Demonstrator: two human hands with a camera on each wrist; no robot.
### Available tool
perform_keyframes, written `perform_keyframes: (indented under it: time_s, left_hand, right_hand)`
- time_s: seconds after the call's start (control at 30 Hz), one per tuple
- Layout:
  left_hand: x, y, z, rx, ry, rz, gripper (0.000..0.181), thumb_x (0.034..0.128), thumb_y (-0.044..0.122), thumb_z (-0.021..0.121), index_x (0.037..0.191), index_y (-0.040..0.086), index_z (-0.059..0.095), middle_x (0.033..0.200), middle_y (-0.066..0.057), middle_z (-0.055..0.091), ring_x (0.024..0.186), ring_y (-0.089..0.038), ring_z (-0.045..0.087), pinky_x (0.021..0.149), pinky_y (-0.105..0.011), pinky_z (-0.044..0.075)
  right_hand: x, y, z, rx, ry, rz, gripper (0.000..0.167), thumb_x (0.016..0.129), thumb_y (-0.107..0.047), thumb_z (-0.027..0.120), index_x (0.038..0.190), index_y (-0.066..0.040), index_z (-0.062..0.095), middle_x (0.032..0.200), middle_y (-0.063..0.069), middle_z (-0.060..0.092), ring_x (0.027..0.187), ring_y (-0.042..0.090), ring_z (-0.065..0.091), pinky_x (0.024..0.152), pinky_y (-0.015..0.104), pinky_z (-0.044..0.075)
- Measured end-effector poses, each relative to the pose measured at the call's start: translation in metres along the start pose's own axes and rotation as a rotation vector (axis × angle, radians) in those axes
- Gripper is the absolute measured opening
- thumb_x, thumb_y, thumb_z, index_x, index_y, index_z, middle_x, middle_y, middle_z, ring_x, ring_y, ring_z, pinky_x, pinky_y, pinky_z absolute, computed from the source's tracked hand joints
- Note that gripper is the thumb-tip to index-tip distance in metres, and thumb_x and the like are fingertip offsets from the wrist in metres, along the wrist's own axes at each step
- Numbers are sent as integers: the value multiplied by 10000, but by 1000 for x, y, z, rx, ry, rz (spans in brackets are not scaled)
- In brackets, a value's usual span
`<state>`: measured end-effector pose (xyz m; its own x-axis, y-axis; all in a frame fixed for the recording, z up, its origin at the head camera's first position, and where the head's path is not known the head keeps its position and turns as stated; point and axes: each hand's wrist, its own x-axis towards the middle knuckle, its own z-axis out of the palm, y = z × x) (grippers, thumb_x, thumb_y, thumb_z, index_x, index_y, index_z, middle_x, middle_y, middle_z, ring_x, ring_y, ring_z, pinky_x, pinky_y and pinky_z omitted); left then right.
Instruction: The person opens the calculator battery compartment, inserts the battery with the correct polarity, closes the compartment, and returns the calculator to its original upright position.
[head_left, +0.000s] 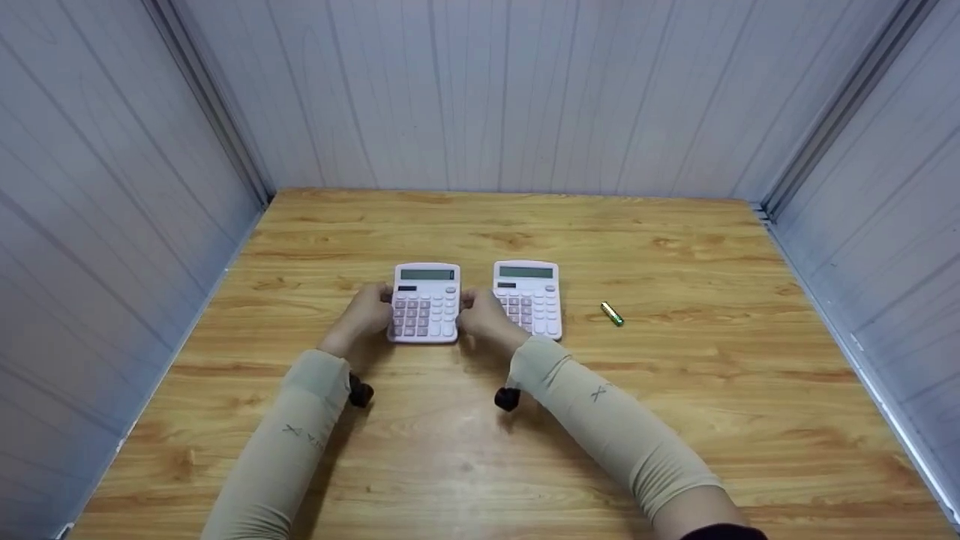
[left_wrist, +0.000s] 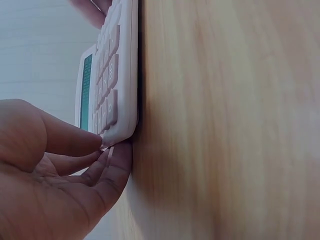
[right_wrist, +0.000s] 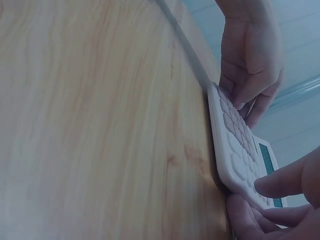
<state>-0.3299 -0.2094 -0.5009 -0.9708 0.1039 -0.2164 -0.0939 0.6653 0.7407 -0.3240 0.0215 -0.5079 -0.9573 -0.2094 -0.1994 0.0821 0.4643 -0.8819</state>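
Calculator (head_left: 426, 300) is positioned ctr., on or just above the wooden tabletop (head_left: 427, 465) (contact can't be told), L of the 2nd calc. (head_left: 546, 300). Sleeved forearms (head_left: 296, 442) are stretched fwd & angled inward. Its L edge is pinched by the L hand (head_left: 365, 311), thumb on top, fingers beneath; its R edge is pinched likewise by the R hand (head_left: 489, 316). Farther R, a small green cylinder (head_left: 612, 313) is seen.

On the table (head_left: 427, 450), the first calculator (head_left: 425, 304) has the left hand (head_left: 367, 310) at its 9 o'clock edge and the right hand (head_left: 487, 315) at 3 o'clock. The second calculator (head_left: 538, 301) lies at 3 o'clock from the first; the battery (head_left: 612, 313) lies beyond, also at 3 o'clock.
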Motion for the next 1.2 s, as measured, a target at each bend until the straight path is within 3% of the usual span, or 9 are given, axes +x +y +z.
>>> perform_keyframes:
  time_s: [0.17, 0.33, 0.57, 0.7, 0.83, 0.93, 1.03, 1.2]
  left_hand:
    - [1, 2, 1, 22, 3, -6, 534, 948, -75, 425, 1457, -164, 558, 1440, -323, 616, 1270, -356, 558, 1214, -508, 469]
    - [1, 4, 1, 13, 28, -28, 534, 946, -60, 410, 1446, -157, 571, 1422, -322, 628, 1255, -354, 573, 1186, -494, 488]
    - [0, 11, 0, -44, 37, -64, 605, 947, -44, 383, 1536, -119, 499, 1436, -309, 634, 1256, -330, 617, 1076, -419, 561]
    - [-4, 16, -2, -87, 47, -36, 638, 942, -50, 368, 1569, -81, 480, 1288, -245, 670, 1088, -268, 624, 872, -293, 541]
    - [-7, 22, -4, -206, 44, 9, 638, 951, -70, 353, 1580, -66, 461, 1133, -162, 669, 938, -188, 625, 737, -223, 517]
    - [-8, 28, -2, -331, 32, 27, 638, 975, -77, 338, 1608, -64, 413, 1064, -141, 673, 858, -146, 653, 690, -215, 561]
    - [-9, 33, 2, -434, 24, 36, 632, 1011, -67, 316, 1642, -55, 355, 1036, -134, 658, 810, -126, 663, 675, -215, 583]
    - [-13, 40, 7, -509, 43, 90, 584, 1067, -27, 315, 1648, -70, 343, 1047, -157, 650, 805, -123, 664, 682, -204, 588]
  right_hand:
    - [2, -2, 1, -36, 26, 23, 389, 912, 87, 548, 1270, 96, 700, 958, 59, 623, 843, 157, 561, 651, 191, 445]
    - [3, -4, 1, -18, 14, 51, 394, 956, 36, 589, 1337, 82, 678, 1109, 123, 698, 884, 164, 609, 707, 207, 497]
    - [4, -6, 1, 67, 78, 68, 489, 854, 134, 544, 1313, 77, 706, 886, 52, 643, 486, 71, 508, 445, 162, 429]
    - [4, -6, -4, 95, 69, 55, 484, 854, 147, 568, 1316, 81, 696, 918, 40, 637, 664, 102, 592, 537, 157, 475]
    - [3, -7, -10, 87, 59, 23, 454, 871, 138, 576, 1313, 101, 676, 946, 37, 616, 826, 133, 598, 653, 167, 472]
    - [3, -6, -14, 124, 61, 23, 450, 882, 144, 573, 1325, 118, 650, 973, 43, 601, 864, 149, 581, 673, 191, 472]
    - [2, -4, -18, 227, 64, 32, 459, 894, 175, 571, 1349, 134, 620, 1026, 79, 624, 906, 157, 590, 749, 235, 545]
    - [-1, -3, -26, 302, 86, 24, 459, 899, 185, 589, 1353, 126, 623, 1138, 153, 718, 981, 154, 644, 909, 281, 603]
